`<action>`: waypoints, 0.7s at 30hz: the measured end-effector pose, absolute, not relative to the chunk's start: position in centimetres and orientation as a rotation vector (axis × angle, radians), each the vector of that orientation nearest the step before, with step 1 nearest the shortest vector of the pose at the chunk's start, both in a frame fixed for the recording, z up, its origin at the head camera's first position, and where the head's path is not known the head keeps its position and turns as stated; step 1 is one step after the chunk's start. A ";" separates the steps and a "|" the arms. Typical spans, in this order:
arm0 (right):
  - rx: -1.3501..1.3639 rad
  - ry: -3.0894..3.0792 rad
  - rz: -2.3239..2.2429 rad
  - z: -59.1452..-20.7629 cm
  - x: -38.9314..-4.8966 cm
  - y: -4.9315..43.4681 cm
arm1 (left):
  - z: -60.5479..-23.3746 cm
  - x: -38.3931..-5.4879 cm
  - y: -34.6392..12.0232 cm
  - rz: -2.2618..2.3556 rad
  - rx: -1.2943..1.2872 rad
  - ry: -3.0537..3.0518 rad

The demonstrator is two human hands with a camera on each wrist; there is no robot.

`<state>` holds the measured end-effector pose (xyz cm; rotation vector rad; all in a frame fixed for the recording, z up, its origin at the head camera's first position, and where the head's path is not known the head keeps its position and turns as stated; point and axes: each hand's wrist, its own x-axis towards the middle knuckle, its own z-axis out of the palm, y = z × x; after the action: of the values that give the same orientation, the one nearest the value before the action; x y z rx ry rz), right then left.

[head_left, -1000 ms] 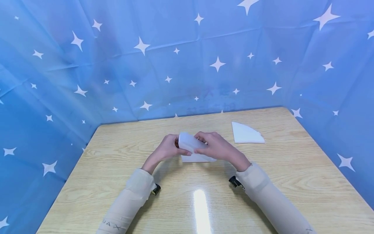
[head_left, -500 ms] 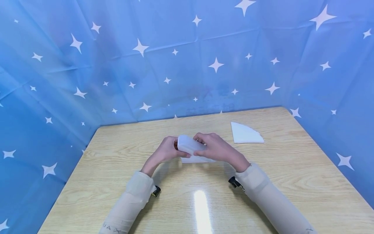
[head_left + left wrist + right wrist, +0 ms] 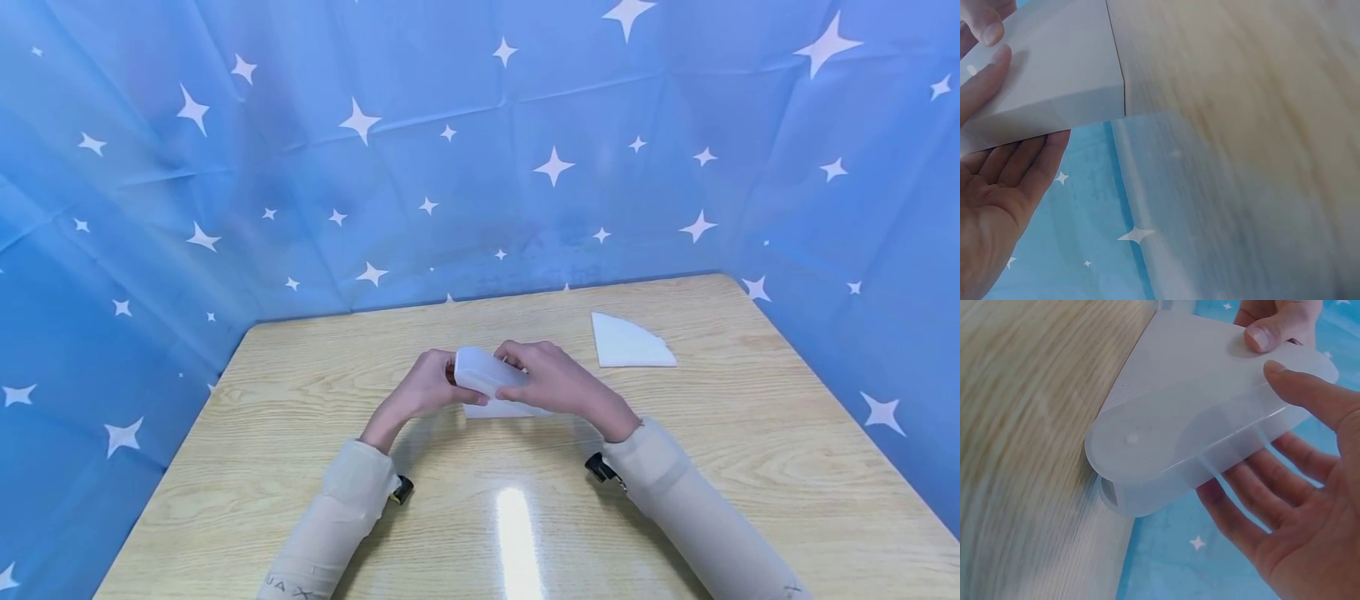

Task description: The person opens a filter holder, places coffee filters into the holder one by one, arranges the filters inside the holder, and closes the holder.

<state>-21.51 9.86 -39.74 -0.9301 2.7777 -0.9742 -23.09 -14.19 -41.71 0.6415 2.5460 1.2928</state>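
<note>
Starry blue fabric (image 3: 465, 192) backs a pale wooden table (image 3: 300, 375); left hand (image 3: 427, 383) and right hand (image 3: 553, 377) grip a round-ended translucent white plastic case (image 3: 1172, 437), probably to steady it.

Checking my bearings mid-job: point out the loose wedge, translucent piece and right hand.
Loose wedge (image 3: 630, 343): head view, its flat top.
Translucent piece (image 3: 1207, 419): right wrist view, its broad face.
Right hand (image 3: 553, 377): head view, its back.

– What lettering is showing?
– Over the table (image 3: 225, 475), the left sleeve (image 3: 330, 517) is bearing an A and an X.
– And behind the table?
– The curtain (image 3: 420, 83) is bearing faint marks, too blurred for reading.
</note>
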 end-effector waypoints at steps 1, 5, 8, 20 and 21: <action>-0.930 2.778 -0.971 -39.7 -21.5 9.8 | -41.7 -23.1 -14.2 1.291 0.644 2.547; -0.939 2.776 -0.965 -39.7 -21.5 9.8 | -41.6 -23.1 -14.3 1.281 0.651 2.550; -0.956 2.776 -0.957 -39.7 -21.6 9.7 | -41.5 -23.1 -14.4 1.286 0.648 2.541; -1.046 2.840 -1.053 -39.7 -20.8 8.7 | -41.4 -23.0 -14.3 1.273 0.639 2.555; -1.058 2.850 -1.066 -39.7 -20.7 8.6 | -41.5 -23.0 -14.3 1.276 0.639 2.551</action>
<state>-20.68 8.57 -39.66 -1.0580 2.8495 -1.0664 -23.01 -14.31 -41.45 0.6387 2.5511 1.2758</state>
